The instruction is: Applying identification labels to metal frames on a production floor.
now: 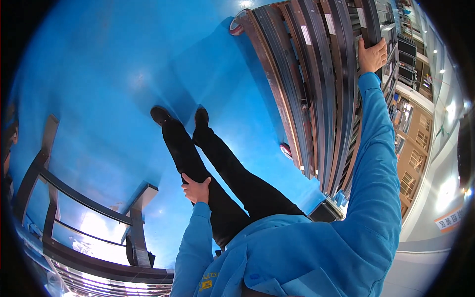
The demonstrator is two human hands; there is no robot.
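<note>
My right hand (372, 56) is up at the right, its thumb and fingers around the edge of a dark beam (368, 22). This beam lies on top of a tall stack of long dark beams or frames (316, 89), some with white labels. My left hand (197, 188) hangs low in front of my black trouser leg (185, 153). Its fingers are partly spread and slightly bent, with nothing seen in them. Whether it touches the trouser leg I cannot tell.
The stack sits on a wheeled base with a red-rimmed caster (237, 24) and another caster (285, 150). A dark metal frame with legs (86, 198) stands on the blue floor (109, 74) to my left. A dark box (324, 212) is beyond the stack.
</note>
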